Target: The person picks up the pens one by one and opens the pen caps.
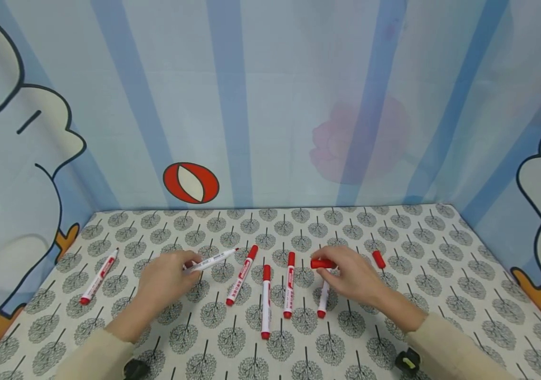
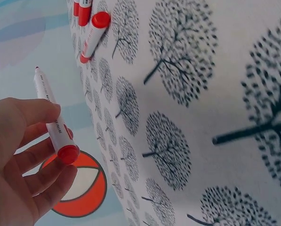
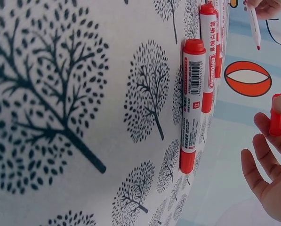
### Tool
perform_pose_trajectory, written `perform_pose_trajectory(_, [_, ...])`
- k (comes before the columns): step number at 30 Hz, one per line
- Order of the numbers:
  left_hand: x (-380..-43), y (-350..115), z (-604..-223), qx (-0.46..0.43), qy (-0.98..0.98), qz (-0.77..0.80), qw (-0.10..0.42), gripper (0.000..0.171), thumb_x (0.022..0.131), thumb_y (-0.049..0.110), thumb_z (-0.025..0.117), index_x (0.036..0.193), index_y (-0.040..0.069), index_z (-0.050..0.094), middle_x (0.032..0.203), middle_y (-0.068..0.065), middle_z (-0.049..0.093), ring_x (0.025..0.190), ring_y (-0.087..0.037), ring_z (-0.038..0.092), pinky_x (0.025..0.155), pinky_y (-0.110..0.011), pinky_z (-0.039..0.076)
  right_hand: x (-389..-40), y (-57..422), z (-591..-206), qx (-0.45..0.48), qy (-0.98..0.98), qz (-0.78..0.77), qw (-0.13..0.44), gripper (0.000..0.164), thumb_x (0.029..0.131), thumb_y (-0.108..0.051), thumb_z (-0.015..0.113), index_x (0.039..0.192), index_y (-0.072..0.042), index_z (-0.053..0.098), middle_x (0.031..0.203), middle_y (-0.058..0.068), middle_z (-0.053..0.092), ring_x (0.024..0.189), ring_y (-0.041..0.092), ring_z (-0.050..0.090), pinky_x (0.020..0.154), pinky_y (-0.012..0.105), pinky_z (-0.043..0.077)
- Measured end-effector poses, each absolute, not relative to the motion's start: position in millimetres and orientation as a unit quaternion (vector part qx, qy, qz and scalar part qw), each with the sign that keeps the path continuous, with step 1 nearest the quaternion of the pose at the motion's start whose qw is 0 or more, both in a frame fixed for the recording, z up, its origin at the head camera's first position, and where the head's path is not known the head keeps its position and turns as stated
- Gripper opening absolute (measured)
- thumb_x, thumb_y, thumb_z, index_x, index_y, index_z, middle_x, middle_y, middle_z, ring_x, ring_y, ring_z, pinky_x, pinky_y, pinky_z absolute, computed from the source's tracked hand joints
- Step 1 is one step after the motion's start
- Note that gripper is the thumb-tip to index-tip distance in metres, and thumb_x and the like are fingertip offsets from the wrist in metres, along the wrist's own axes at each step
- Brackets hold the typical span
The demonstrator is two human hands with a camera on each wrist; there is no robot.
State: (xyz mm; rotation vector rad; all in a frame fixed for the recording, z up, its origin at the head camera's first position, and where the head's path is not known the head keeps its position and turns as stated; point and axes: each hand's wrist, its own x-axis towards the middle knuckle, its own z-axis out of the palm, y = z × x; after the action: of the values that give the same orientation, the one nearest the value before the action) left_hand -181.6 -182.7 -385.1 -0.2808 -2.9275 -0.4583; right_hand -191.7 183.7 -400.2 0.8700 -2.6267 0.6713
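Head view, uncapped marker: a white whiteboard pen (image 1: 213,260) is off the desk (image 1: 470,295), its red tip bare and pointing right; in the left wrist view its barrel carries a barcode and small print too fine to read.
Left hand: thumb and forefinger of the left hand (image 1: 168,277) pinch that barrel near its red end, the other fingers loosely bent.
Red cap: a cap (image 1: 322,263) is pinched between the thumb and forefinger of the right hand (image 1: 351,272), the remaining fingers half spread.
Below the right hand: a marker (image 1: 323,301) lies on the desk, partly covered in the head view.
Printed barrel: the marker (image 3: 208,56) second from the right wrist camera reads "WHITEBOARD" and "易擦白板笔".
Barcode barrel: the marker (image 3: 192,106) nearest that camera shows a barcode, red at both ends.
Centre row: three capped markers (image 1: 266,301) lie side by side, apart.
Desk left: another uncapped marker (image 1: 99,277), tip away from the person.
Desk right: a loose cap (image 1: 378,258).
Cover: tree-print cloth.
Behind: blue-striped backdrop (image 1: 275,105) with a red-and-cream ball (image 1: 191,182).
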Motion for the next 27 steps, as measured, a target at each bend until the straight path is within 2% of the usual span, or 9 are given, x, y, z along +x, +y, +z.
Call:
perform_pose_trajectory(12, [-179,-213,-385,-0.048,-0.986,-0.149,0.054,0.022,0.079,0.021,0.068,0.099,0.014,0.067,0.088,-0.006,0.068,0.047,-0.012,0.043,0.037,-0.027,0.033,-191,190,-399,0.29,-0.918,0.231,0.142,0.025,0.08,-0.015,0.068,0.103,-0.021,0.063,0.097,-0.01,0.064,0.086,0.005,0.057,0.068,0.021,0.048])
perform_pose_trajectory(21, [-182,-238,-393,-0.017,-0.989,-0.139,0.051,0.023,0.08,0.019,0.066,0.101,0.009,0.066,0.085,-0.01,0.067,0.044,-0.012,0.044,0.037,-0.026,0.035,-192,193,-401,0.288,-0.919,0.229,0.144,0.024,0.08,-0.016,0.068,0.103,-0.022,0.063,0.096,-0.012,0.064,0.083,0.004,0.057,0.066,0.021,0.048])
perform_pose_trajectory(27, [-182,-255,-397,0.014,-0.989,-0.141,0.04,0.027,0.081,0.02,0.065,0.103,0.005,0.064,0.086,-0.013,0.066,0.05,-0.013,0.048,0.039,-0.027,0.037,-192,193,-402,0.292,-0.918,0.227,0.141,0.025,0.08,-0.016,0.068,0.104,-0.02,0.063,0.098,-0.01,0.065,0.084,0.005,0.058,0.068,0.022,0.049])
